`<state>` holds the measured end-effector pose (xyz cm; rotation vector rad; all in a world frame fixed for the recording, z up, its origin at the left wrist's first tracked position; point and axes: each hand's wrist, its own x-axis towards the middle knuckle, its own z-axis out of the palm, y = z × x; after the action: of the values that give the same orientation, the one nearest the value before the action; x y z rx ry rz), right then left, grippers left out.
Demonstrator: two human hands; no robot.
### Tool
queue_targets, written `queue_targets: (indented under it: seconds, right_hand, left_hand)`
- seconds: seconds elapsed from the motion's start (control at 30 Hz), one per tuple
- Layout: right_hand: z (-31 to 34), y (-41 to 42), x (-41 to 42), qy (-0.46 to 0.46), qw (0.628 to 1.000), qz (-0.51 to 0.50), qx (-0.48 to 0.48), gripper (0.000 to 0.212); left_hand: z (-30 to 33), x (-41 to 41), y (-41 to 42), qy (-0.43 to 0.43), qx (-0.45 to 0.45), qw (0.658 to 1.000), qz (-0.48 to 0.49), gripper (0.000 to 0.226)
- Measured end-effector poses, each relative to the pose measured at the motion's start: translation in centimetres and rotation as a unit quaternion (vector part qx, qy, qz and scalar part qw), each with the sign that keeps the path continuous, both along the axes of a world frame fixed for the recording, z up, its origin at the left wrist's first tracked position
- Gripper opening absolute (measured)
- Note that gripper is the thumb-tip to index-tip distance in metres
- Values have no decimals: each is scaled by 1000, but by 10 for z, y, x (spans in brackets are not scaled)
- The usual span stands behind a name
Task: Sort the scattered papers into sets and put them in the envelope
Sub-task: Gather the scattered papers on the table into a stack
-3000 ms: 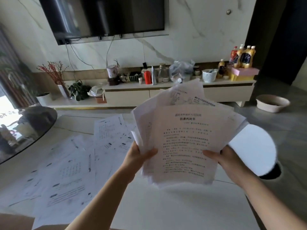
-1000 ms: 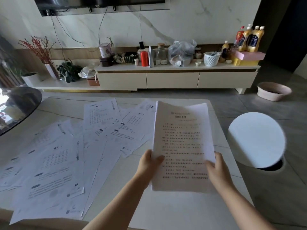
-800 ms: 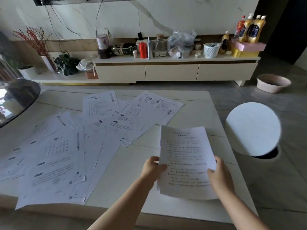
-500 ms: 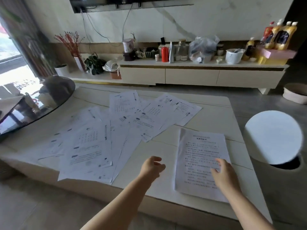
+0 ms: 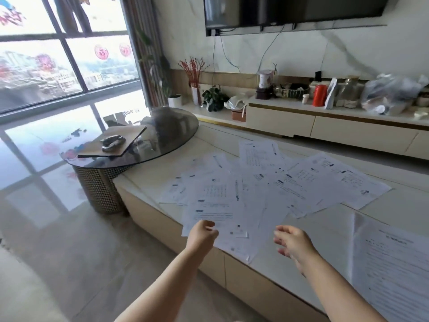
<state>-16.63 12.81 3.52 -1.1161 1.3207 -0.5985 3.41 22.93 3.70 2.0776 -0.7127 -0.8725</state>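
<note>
Several printed sheets, the scattered papers (image 5: 267,191), lie overlapping across the cream table (image 5: 148,173). A squared-up stack of papers (image 5: 390,263) rests flat at the table's right end. My left hand (image 5: 201,235) hovers at the near edge of the scattered papers, fingers loosely curled, holding nothing. My right hand (image 5: 293,242) hangs over the table's near edge between the spread and the stack, fingers apart and empty. A brown envelope (image 5: 111,145) lies on the round glass side table (image 5: 162,145) to the left, with a dark clip-like object (image 5: 113,141) on top.
A low TV cabinet (image 5: 325,122) crowded with jars, bottles and bags runs along the far wall under a wall-mounted television (image 5: 294,10). Potted plants (image 5: 214,97) stand at its left end. A large window (image 5: 60,54) and glossy floor lie to the left.
The stack I held in both hands was laid flat on the table's right end and released. Both hands then moved left toward the scattered papers, and my view swung left.
</note>
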Motion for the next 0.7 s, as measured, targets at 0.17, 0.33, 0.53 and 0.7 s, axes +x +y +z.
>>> queue_targets:
  seconds: [0.17, 0.33, 0.53, 0.7]
  right_hand:
    - [-28, -20, 59, 40, 995, -82, 51, 33]
    - [-45, -38, 84, 65, 986, -147, 52, 43]
    - [-50, -57, 88, 10, 984, -147, 98, 26]
    - [-43, -60, 98, -1, 998, -22, 65, 12]
  left_hand:
    - [-32, 65, -10, -191, 74, 973, -106, 43]
    - [-53, 77, -47, -334, 179, 895, -236, 62]
    - [-76, 69, -71, -316, 239, 878, -268, 72]
    - [-79, 62, -72, -357, 184, 870, -287, 70]
